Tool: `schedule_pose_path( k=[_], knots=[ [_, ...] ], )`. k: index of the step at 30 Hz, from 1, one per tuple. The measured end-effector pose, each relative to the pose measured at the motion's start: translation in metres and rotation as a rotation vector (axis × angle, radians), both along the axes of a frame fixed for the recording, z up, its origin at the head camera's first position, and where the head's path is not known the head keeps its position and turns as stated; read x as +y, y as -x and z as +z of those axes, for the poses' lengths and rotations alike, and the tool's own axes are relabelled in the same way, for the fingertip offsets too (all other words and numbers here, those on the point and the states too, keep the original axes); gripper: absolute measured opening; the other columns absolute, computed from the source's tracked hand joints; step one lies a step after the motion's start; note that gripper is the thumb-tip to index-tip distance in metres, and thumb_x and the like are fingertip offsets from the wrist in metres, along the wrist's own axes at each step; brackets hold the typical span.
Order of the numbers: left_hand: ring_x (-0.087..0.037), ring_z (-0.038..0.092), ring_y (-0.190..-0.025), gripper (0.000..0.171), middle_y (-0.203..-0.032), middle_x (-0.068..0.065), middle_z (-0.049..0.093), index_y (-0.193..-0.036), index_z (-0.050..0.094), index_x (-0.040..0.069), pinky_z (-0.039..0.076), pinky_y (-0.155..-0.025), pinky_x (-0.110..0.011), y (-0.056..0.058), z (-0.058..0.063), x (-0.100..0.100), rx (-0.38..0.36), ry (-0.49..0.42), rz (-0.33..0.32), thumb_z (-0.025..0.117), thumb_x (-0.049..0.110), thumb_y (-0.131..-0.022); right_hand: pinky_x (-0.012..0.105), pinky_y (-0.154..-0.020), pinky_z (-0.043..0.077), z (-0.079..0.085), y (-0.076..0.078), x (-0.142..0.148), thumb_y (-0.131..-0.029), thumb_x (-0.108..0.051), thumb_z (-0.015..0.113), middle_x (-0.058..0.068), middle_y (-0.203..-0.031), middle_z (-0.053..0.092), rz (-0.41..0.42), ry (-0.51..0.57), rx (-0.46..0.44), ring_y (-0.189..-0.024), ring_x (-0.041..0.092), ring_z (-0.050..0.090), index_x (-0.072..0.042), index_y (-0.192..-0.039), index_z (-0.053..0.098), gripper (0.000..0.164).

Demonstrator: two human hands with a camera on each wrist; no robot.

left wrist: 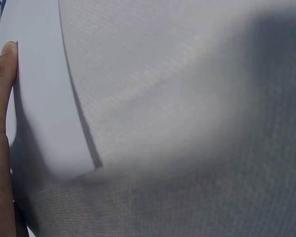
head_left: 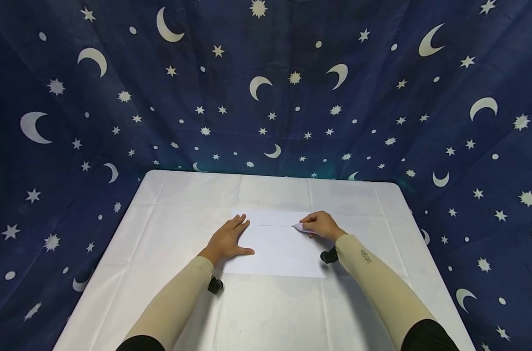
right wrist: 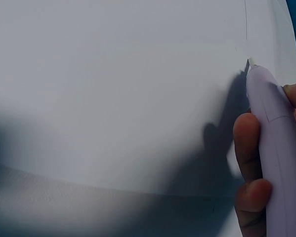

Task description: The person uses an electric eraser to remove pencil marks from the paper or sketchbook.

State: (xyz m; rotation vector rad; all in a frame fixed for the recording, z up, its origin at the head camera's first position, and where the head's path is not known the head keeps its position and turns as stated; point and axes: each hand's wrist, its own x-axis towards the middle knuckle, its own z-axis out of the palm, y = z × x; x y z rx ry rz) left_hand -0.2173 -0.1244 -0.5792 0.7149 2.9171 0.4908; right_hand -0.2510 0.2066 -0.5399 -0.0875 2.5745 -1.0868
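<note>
A white sheet of paper [head_left: 283,256] lies on the table, with a thin dark line [head_left: 267,225] running across its upper part. My left hand [head_left: 228,239] rests on the sheet's left side, fingers and thumb spread. In my right hand [head_left: 324,225] is a thick lilac pen-shaped tool [right wrist: 281,158], pinched between thumb and fingers. Its small pale tip points at the paper, a short gap beyond the line's end; whether it touches the sheet I cannot tell. The left wrist view shows the left thumb [left wrist: 4,74] along the paper.
A creased white cloth [head_left: 266,312] covers the table. Behind and beside it hangs a dark blue curtain [head_left: 230,87] with moons and stars. Dark wrist cameras sit under the left sleeve [head_left: 173,297] and right sleeve [head_left: 375,282].
</note>
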Motion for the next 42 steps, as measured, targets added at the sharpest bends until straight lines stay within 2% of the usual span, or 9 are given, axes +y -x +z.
schedule_pose_path(
  k=[6,11,23,30,42],
  knots=[
    [-0.019,0.012,-0.135,0.105,-0.148,0.0,0.018,-0.141,0.032,0.016,0.013,-0.108,-0.035,0.0,-0.001,0.0,0.012,0.011,0.0,0.057,0.076,-0.059,0.025,-0.046,0.039,0.003,-0.001,-0.005,-0.082,-0.017,0.065,0.001,-0.076,0.065,0.012,0.011,-0.018,-0.056,0.023,0.06,-0.009,-0.096,0.071,0.018],
    [-0.016,0.008,-0.135,0.105,-0.149,0.003,0.014,-0.142,0.029,0.019,0.009,-0.108,-0.033,0.001,-0.002,0.0,-0.006,0.025,0.011,0.053,0.079,-0.059,0.026,-0.051,0.042,0.003,0.001,-0.008,-0.081,-0.017,0.067,0.001,-0.078,0.065,0.004,0.017,-0.022,-0.055,0.022,0.06,-0.01,-0.096,0.072,0.018],
    [-0.018,0.012,-0.135,0.105,-0.148,0.0,0.018,-0.141,0.032,0.017,0.012,-0.108,-0.033,0.003,-0.002,-0.001,0.019,0.038,-0.007,0.054,0.079,-0.06,0.026,-0.054,0.047,-0.004,0.002,-0.015,-0.079,-0.016,0.068,0.002,-0.079,0.066,-0.01,0.053,0.008,-0.055,0.02,0.061,-0.01,-0.093,0.072,0.015],
    [-0.019,0.013,-0.135,0.105,-0.148,-0.001,0.018,-0.141,0.032,0.016,0.013,-0.108,-0.034,0.003,-0.003,-0.001,0.031,0.036,-0.019,0.05,0.08,-0.06,0.027,-0.057,0.046,-0.004,0.002,-0.021,-0.079,-0.016,0.068,0.002,-0.08,0.065,-0.008,0.061,-0.005,-0.055,0.021,0.06,-0.01,-0.093,0.072,0.016],
    [-0.015,0.009,-0.135,0.105,-0.149,0.004,0.014,-0.142,0.03,0.02,0.009,-0.108,-0.031,0.004,-0.005,-0.001,0.007,0.051,-0.005,0.049,0.081,-0.06,0.026,-0.061,0.044,-0.001,0.001,-0.026,-0.08,-0.018,0.067,0.001,-0.08,0.064,-0.004,0.024,-0.006,-0.057,0.022,0.06,-0.012,-0.094,0.072,0.016]
  ],
)
